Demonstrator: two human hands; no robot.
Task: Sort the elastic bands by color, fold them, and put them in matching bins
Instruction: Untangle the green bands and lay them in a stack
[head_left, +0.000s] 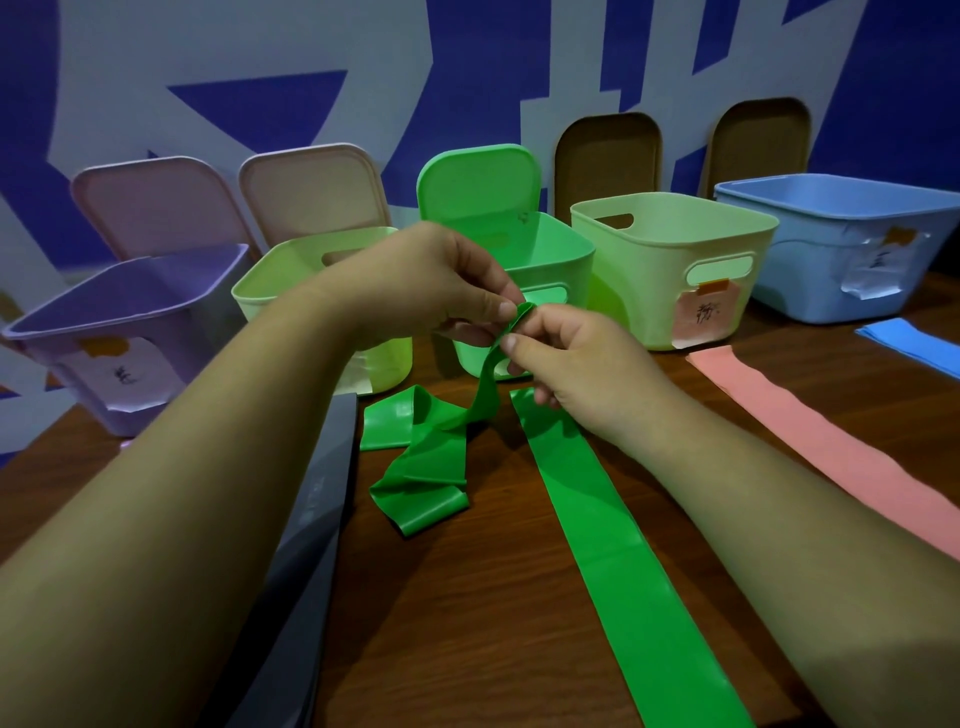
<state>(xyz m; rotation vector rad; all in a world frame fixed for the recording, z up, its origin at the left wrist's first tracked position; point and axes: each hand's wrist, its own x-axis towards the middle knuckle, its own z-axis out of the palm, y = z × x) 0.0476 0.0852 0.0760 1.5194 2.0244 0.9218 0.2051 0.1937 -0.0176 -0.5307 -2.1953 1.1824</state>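
Left hand (431, 280) and right hand (576, 364), each grip pinching the crumpled green band (431, 467); grey band (317, 519) and pink band (810, 441) flank it on the wooden bench (467, 623).

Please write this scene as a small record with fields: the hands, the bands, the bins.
left hand: pinches green band at its top end
right hand: pinches same band just below
green band: rest hangs down, crumpled on table
flat on table: green strip, pink band, blue band, grey band
bins, one row: purple bin, left pale bin, green bin, right pale bin, blue bin
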